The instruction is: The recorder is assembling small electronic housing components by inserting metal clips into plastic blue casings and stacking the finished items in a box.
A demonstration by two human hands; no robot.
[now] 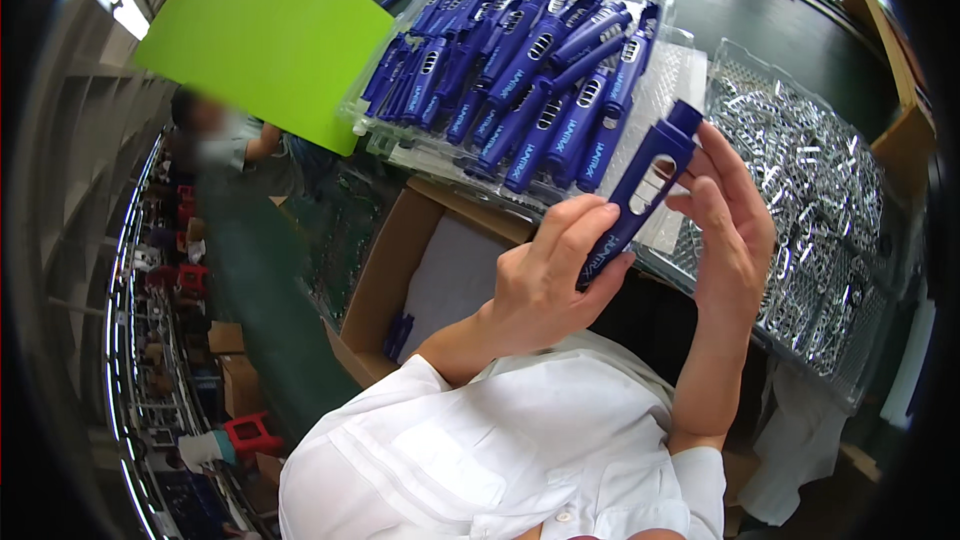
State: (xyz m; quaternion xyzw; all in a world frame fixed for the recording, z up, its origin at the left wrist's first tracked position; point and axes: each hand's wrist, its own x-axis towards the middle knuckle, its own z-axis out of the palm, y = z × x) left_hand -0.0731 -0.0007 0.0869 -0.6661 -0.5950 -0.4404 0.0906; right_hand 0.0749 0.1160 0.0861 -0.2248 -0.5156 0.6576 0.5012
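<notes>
My left hand [548,285] is closed round the lower end of a blue plastic tube-shaped casing [672,140], thumb on one side and fingers on the other. The casing is tilted, its narrower open end up and to the right, and an oval window is cut through its side. Around the upper part, my right hand [735,230] has its fingers curled against the casing's edge and behind the window; whether a small part is between them is hidden. Just beyond my hands, a clear plastic tray [370,125] holds many similar blue casings [540,50], some with silver slotted pieces in their windows.
At right, a clear tray [740,50] is heaped with small shiny metal pieces [830,210]. A bright green board [265,35] stands at upper left. Below the casings' tray is an open cardboard box [390,240]. Another person [235,145] is at far left, beside the green work surface.
</notes>
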